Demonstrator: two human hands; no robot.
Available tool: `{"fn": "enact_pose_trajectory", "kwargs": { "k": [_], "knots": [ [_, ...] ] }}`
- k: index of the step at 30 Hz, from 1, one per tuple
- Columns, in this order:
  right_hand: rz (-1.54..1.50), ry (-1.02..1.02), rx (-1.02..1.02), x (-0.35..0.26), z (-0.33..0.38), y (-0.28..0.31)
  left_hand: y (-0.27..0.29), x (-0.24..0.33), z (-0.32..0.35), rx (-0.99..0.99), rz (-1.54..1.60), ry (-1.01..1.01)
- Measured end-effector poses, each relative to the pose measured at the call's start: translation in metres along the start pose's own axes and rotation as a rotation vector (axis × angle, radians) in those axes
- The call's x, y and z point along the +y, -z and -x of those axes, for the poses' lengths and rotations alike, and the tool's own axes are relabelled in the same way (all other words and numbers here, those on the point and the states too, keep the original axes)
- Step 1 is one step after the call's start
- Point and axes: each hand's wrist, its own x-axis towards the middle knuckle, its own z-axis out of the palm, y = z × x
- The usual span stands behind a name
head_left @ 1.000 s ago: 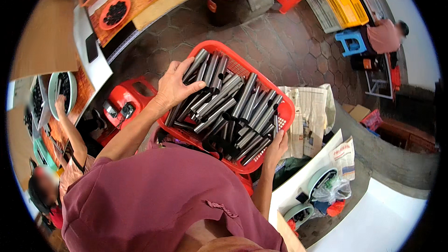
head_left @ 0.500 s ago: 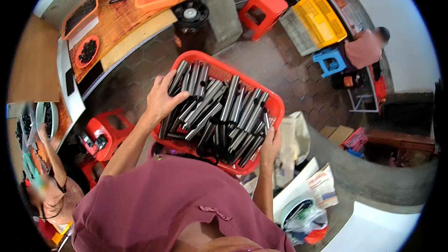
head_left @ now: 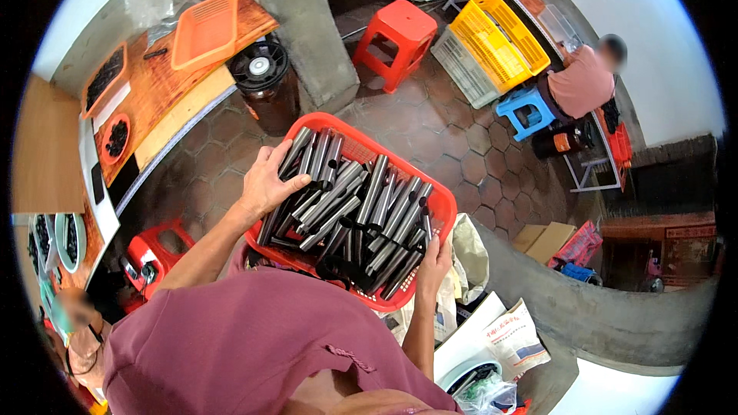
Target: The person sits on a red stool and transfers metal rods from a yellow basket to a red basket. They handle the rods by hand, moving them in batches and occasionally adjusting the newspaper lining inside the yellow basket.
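I carry a red plastic basket (head_left: pixel 442 201) in front of my body, filled with several dark, shiny metal tubes (head_left: pixel 332 204) lying in loose, criss-crossed layers. My left hand (head_left: pixel 269 182) is closed on the basket's left rim, its thumb reaching inward over the tube ends. On the right side, my right hand (head_left: pixel 433 267) grips the rim, with its thumb near the edge and the other fingers partly hidden outside. The basket tilts slightly in the view and its bottom is hidden under the tubes.
A wooden bench (head_left: pixel 165 88) with an orange tray (head_left: pixel 206 29) stands at the left. Ahead are a red stool (head_left: pixel 396 38), yellow crate (head_left: pixel 500 42) and dark lidded drum (head_left: pixel 265 81). One person (head_left: pixel 583 81) sits far right, another (head_left: pixel 84 342) lower left. A paper sack (head_left: pixel 516 340) lies lower right.
The view has turned and shifted, so the bench and stools sit farther left. Both hands keep their hold on the basket. The left co-worker's outstretched arm no longer shows.
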Motion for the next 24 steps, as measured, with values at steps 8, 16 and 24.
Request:
{"fn": "enact_pose_trajectory", "kwargs": {
  "k": [8, 16, 24],
  "knots": [
    [0.002, -0.078, 0.202, 0.016, -0.065, 0.002, -0.054, 0.05, -0.133, -0.16, 0.055, -0.202],
    [0.017, -0.193, 0.316, -0.002, -0.159, -0.046, -0.079, 0.083, -0.298, -0.293, 0.019, -0.303],
    [0.138, -0.261, 0.382, -0.022, -0.236, -0.083, -0.091, 0.106, -0.409, -0.327, 0.029, -0.379]
  ]
}}
